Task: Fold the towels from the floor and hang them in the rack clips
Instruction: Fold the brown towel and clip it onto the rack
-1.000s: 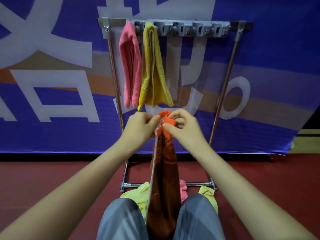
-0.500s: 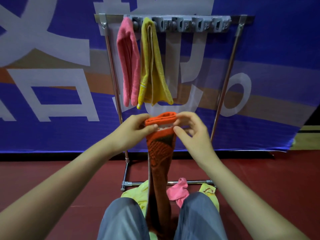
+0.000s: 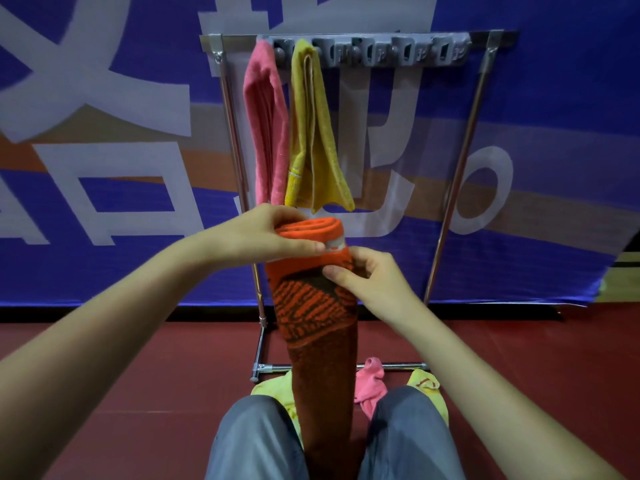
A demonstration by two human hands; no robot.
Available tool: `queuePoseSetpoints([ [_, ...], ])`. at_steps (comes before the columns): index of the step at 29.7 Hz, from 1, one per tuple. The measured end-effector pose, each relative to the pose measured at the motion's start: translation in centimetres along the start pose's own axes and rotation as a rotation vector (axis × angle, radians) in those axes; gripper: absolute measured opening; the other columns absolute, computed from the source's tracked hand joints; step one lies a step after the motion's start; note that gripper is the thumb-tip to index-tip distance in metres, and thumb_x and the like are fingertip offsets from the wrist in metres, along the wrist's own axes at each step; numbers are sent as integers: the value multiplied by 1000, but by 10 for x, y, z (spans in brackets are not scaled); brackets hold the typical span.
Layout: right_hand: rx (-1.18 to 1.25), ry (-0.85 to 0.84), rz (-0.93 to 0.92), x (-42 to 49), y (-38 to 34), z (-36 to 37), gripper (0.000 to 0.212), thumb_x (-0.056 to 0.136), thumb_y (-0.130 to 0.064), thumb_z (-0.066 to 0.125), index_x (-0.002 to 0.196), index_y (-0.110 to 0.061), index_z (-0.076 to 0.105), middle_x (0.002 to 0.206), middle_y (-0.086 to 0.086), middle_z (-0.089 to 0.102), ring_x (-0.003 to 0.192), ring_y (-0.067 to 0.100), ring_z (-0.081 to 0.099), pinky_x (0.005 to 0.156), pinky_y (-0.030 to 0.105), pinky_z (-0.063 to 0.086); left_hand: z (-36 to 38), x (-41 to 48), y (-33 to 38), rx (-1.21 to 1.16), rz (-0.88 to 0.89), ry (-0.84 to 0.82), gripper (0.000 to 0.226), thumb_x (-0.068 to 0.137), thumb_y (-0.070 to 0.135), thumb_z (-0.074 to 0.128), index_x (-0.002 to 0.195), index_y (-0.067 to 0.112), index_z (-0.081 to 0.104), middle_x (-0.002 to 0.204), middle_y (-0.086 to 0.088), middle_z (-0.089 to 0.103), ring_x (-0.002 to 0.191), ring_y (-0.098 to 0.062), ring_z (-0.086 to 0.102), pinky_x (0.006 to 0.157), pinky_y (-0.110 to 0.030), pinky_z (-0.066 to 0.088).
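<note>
While both forearms reach forward from the lower corners of the view, the left hand (image 3: 263, 237) lies across the folded top of the orange towel (image 3: 311, 306). Its thumb stretches along the front of the fold and its fingers wrap behind, so it grips the top band. The right hand (image 3: 374, 282) sits just below and to the right of that grip, thumb and curled fingers pinching the towel's right edge under the fold.

From the two grips the towel hangs straight down between the knees (image 3: 256, 441); its lower end is hidden.

Just above the left hand hang a pink towel (image 3: 266, 126) and a yellow towel (image 3: 311, 133), each caught in the clips (image 3: 381, 51) of the rack (image 3: 457, 174). The clips above and to the right of the grips hold nothing. Far below the hands, a small pink cloth (image 3: 372, 382) and a yellow-green cloth (image 3: 426, 386) lie on the floor (image 3: 138, 375) by the rack's foot bar.

Half a second ago each hand pinched one end of the top fold at the same height. Since then the left hand has slid across the fold and the right has dropped beneath it.
</note>
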State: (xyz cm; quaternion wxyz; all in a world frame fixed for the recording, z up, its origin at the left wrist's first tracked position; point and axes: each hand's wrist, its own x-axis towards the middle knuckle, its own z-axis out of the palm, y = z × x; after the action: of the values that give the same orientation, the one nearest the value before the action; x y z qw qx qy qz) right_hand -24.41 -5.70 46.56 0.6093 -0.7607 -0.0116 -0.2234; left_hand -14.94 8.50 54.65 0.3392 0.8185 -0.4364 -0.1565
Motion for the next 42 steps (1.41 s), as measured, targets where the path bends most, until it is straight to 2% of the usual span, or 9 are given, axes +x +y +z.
queuePoseSetpoints([
  [2, 28, 3, -5, -1, 0, 2, 18, 80, -5, 63, 80, -23, 63, 76, -7, 64, 66, -6, 60, 68, 12, 49, -3, 1, 4, 67, 38, 41, 6, 78, 34, 64, 79, 29, 61, 75, 3, 61, 63, -3, 55, 56, -11, 45],
  [6, 122, -17, 82, -9, 16, 2, 21, 82, -3, 59, 86, -23, 60, 82, -10, 64, 71, -8, 60, 71, 11, 48, -3, 1, 8, 68, 122, 180, 20, 80, 27, 65, 82, 7, 66, 72, -6, 59, 59, -3, 52, 56, -20, 43],
  [10, 115, -105, 274, -32, 61, 2, 23, 82, -1, 59, 86, -23, 62, 70, -18, 70, 72, -8, 62, 72, 10, 48, -9, -1, 19, -48, 180, 323, 10, 81, 22, 64, 73, 15, 62, 64, 0, 57, 48, 2, 50, 47, -8, 39],
  [17, 115, -206, 517, -62, 126, 14, 22, 84, 4, 55, 89, -17, 62, 69, -22, 69, 72, -10, 60, 72, 11, 46, -37, -7, 29, -52, 238, 509, 12, 81, 22, 64, 70, 24, 58, 62, 4, 55, 46, 8, 53, 46, -5, 39],
  [21, 69, -232, 600, -71, 145, 9, 15, 87, -1, 53, 99, 0, 62, 81, -9, 67, 70, -7, 59, 72, 8, 45, -48, -12, 16, -34, 198, 586, 16, 82, 20, 63, 68, 24, 56, 60, 3, 52, 43, 8, 51, 43, -4, 37],
  [27, 53, -144, 618, -63, 131, -25, 10, 85, -9, 59, 75, -8, 62, 66, -9, 62, 66, 4, 54, 64, 15, 42, -36, -22, -62, 69, -163, 386, 22, 80, 26, 66, 73, 8, 55, 62, -8, 51, 58, -19, 47, 53, -27, 40],
  [33, 146, -213, 529, -33, 64, -42, 17, 86, -6, 53, 77, -10, 67, 64, -6, 69, 63, 3, 62, 61, 9, 47, 18, -30, -114, 119, -401, 113, 7, 84, 17, 61, 83, 12, 56, 78, -8, 61, 68, -20, 58, 56, -24, 44],
  [39, 197, -374, 438, -1, -4, -49, 12, 83, -21, 58, 85, -15, 67, 74, -5, 70, 71, 5, 65, 68, 14, 50, 50, 1, -63, -346, -186, -71, 15, 90, 25, 50, 100, 21, 61, 106, 3, 64, 102, -9, 59, 83, -12, 44],
  [42, 192, -412, 416, 12, -28, -52, 17, 78, -26, 61, 88, -15, 66, 77, -6, 71, 74, 4, 65, 71, 14, 51, 58, 16, -16, -639, -112, -150, 35, 94, 34, 32, 96, 19, 63, 92, 5, 70, 82, 3, 65, 76, -10, 47],
])
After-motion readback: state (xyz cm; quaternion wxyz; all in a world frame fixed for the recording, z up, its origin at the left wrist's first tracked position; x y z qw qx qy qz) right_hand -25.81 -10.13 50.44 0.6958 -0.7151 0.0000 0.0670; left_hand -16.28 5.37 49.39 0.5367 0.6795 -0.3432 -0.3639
